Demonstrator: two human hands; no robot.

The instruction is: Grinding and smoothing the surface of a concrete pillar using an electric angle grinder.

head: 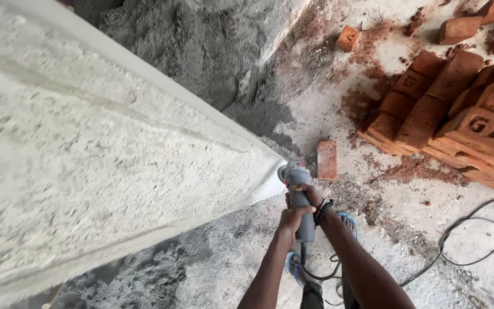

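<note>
— Why are both hands on that angle grinder (pixel 298 197)?

— It looks like a two-handed grip for control: the left hand (pixel 290 220) wraps the rear of the grey body, the right hand (pixel 311 196) clamps it just ahead, nearer the head. Both are shut tight around it, close together.

— And where is the tool itself?

— Low down, its disc end touching the bottom corner of the rough plastered wall (pixel 104 160), where the smooth white edge runs out.

— Why the cable (pixel 470 240) trailing off like that?

— It lies loose on the floor (pixel 407 212), behind the feet in blue sandals (pixel 347 220), likely to stay away from the disc. A single brick (pixel 327 159) lies just beside the tool; the brick stack (pixel 458 114) sits well apart.
</note>
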